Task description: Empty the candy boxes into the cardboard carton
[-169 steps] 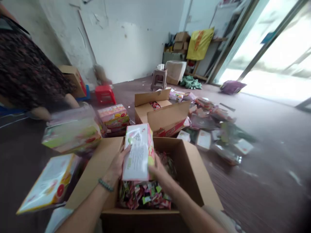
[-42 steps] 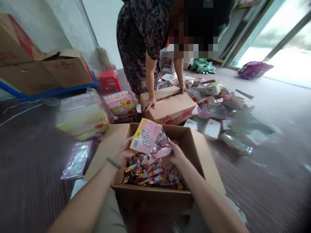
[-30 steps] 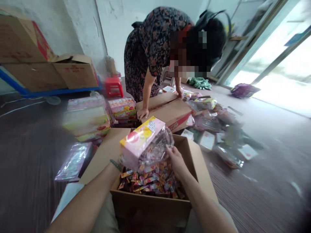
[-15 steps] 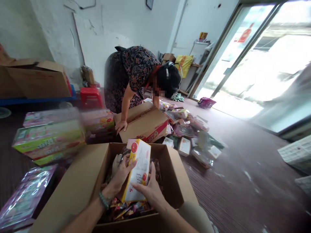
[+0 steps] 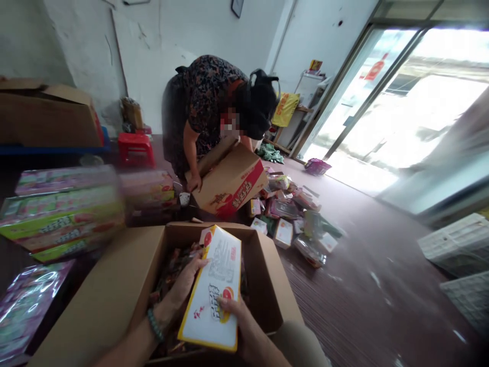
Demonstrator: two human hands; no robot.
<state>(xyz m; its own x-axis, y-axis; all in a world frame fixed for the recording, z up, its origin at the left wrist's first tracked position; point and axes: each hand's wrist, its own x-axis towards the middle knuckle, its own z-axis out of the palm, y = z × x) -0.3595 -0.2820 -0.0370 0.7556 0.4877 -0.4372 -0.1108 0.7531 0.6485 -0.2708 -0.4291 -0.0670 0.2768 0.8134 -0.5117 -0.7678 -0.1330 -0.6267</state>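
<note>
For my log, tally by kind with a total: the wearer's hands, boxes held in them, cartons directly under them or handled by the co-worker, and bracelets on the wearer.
Left hand and right hand: 2
Held box: 1
Open carton and tilted carton: 2
Bracelet: 1
Total: 6

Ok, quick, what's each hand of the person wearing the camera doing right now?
Left hand: closed on the white box, holding its left edge.
Right hand: closed on the same box, holding its right edge, thumb on top.

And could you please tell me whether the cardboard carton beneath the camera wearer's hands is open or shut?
The carton is open: its side flaps spread outward, and small wrapped pieces show inside.
</note>
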